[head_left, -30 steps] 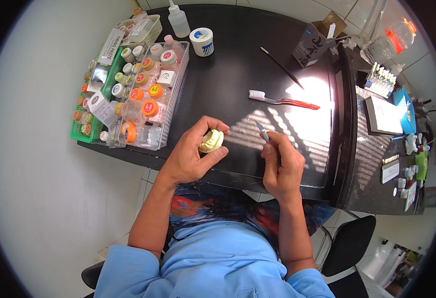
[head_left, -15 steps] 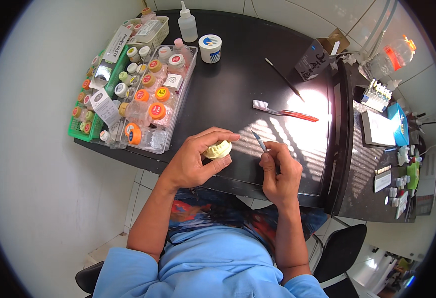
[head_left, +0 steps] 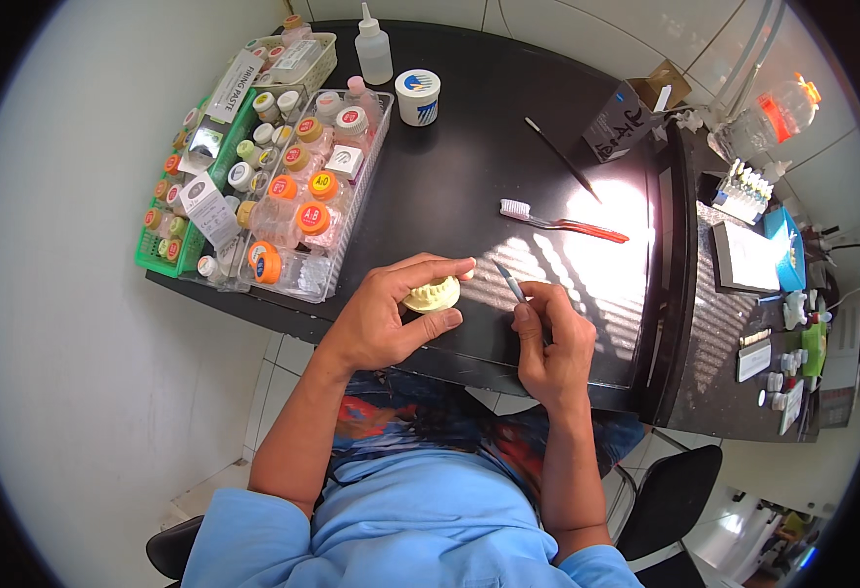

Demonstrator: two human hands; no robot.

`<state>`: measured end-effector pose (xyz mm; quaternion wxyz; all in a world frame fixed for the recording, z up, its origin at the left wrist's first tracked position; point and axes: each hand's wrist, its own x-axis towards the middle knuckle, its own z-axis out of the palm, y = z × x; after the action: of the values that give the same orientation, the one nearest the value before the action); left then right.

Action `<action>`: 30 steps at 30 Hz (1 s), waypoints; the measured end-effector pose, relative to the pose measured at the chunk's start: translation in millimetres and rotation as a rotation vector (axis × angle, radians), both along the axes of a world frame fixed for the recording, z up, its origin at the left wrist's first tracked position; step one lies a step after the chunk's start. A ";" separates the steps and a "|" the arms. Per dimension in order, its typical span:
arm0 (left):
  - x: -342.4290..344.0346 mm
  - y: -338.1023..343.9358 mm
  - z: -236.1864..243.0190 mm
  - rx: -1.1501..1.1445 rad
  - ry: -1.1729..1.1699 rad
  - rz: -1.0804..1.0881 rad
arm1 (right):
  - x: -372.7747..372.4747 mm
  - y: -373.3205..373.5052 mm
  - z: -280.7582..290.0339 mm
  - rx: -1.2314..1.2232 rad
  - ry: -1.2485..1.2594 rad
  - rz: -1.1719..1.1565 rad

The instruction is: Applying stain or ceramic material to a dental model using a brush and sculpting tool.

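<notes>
My left hand is curled round a pale yellow dental cast, thumb below it and index finger stretched out above. A row of moulded teeth shows along the cast, while my palm hides its left part. In my right hand a slim pointed knife is pinched between thumb and fingers, its tip slanting up and to the left. The tip stays apart from the cast, a short way to its right. Both hands are over the near edge of the black table.
Baskets of capped bottles line the table's left side. Beyond my hands lie a red-handled toothbrush and a thin brush. A white tub, squeeze bottle and dark box stand at the back. A side counter holds small items.
The cast appears slightly turned in my left hand, with more of its teeth side showing. Both hands keep nearly the same place and grip. The whole view has shifted a little.
</notes>
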<state>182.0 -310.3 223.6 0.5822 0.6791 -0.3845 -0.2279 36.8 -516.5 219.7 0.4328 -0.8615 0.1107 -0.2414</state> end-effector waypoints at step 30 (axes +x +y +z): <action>-2.7 -2.4 -3.7 -0.060 0.254 -0.001 | 0.9 1.0 8.0 -0.035 0.033 0.018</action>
<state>179.3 -312.6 220.0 0.6462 0.6269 -0.3145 -0.3009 37.8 -515.5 227.7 0.4181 -0.8737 0.1060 -0.2252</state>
